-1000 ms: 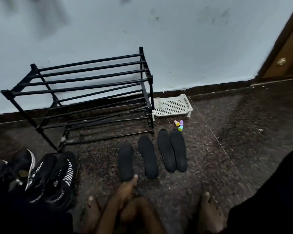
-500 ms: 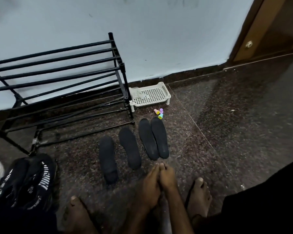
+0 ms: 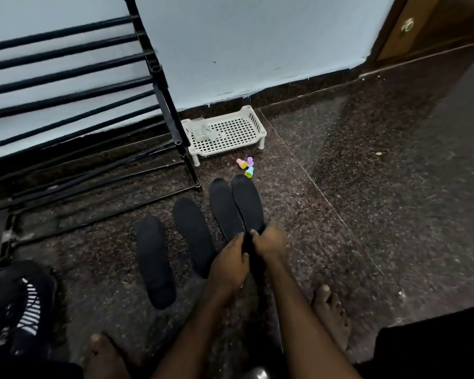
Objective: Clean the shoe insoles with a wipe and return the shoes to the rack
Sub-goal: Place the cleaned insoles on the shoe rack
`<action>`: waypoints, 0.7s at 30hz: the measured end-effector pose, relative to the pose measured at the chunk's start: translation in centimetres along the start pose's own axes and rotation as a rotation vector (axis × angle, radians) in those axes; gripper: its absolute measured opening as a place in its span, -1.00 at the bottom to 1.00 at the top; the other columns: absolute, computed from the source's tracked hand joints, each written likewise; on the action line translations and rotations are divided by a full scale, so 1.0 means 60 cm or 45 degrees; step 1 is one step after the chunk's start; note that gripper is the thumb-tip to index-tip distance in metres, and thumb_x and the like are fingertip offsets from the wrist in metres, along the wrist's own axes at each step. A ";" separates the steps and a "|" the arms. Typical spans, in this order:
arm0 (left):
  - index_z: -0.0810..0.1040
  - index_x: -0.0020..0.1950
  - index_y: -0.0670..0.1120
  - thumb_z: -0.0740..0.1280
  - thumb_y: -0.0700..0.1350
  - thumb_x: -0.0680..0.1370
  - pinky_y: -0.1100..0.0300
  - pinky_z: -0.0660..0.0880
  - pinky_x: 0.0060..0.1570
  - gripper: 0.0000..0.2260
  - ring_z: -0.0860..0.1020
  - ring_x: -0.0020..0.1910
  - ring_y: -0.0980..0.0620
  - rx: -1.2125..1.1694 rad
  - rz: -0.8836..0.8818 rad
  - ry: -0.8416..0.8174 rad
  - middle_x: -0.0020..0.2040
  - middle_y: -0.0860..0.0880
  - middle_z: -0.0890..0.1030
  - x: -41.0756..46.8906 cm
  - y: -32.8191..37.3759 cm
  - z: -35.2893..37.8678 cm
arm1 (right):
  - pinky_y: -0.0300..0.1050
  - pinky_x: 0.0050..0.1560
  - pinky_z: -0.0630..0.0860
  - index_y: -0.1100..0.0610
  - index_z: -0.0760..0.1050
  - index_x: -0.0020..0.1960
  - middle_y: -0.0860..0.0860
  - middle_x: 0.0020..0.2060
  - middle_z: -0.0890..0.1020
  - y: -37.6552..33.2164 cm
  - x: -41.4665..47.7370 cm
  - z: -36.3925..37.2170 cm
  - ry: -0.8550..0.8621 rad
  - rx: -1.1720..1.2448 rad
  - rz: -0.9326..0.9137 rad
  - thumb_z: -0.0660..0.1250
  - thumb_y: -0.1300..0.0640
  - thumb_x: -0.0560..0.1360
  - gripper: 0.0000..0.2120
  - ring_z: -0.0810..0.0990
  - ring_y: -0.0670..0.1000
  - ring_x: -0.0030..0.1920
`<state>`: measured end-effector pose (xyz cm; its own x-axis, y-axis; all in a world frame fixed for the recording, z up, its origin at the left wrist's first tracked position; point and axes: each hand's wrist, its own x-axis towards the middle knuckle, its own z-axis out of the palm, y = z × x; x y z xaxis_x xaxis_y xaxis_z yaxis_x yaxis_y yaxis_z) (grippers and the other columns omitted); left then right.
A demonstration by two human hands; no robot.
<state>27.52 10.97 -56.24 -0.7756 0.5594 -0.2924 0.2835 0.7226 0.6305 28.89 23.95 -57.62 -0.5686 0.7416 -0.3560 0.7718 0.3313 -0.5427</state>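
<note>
Four black insoles lie side by side on the dark stone floor: a far left insole (image 3: 153, 261), a second insole (image 3: 195, 233), and a touching right pair, the third insole (image 3: 225, 209) and the rightmost insole (image 3: 246, 203). My left hand (image 3: 230, 263) and my right hand (image 3: 270, 239) meet at the near heel ends of the right pair, fingers curled and pinching the dark heel between them. Which of the two heels each hand holds is hidden. Black striped shoes (image 3: 19, 310) sit at the lower left. The black metal rack (image 3: 159, 86) stands against the wall.
A white perforated basket (image 3: 255, 127) with a pale crumpled item (image 3: 204, 131) stands beside the rack. Three small coloured caps (image 3: 246, 165) lie just beyond the insoles. My bare feet (image 3: 331, 315) rest on the floor. A wooden door (image 3: 422, 26) is at the far right.
The view has swung right and closer. My hands have moved forward from the floor in front of me to the heels of the right insole pair and taken hold.
</note>
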 end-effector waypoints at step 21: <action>0.14 0.61 -0.12 0.18 -0.13 0.65 0.14 0.23 0.47 -0.47 0.24 0.54 -0.02 0.082 -0.021 0.031 0.58 -0.06 0.23 0.067 -0.034 -0.021 | 0.11 0.29 0.40 0.25 0.18 0.47 0.15 0.41 0.30 -0.042 0.056 0.045 0.010 -0.337 0.007 0.41 -0.21 0.45 -0.18 0.28 0.16 0.41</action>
<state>23.13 11.27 -57.80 -0.7938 0.5377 -0.2842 0.3056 0.7567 0.5779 24.27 24.03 -59.48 -0.5626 0.7479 -0.3523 0.8231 0.4672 -0.3227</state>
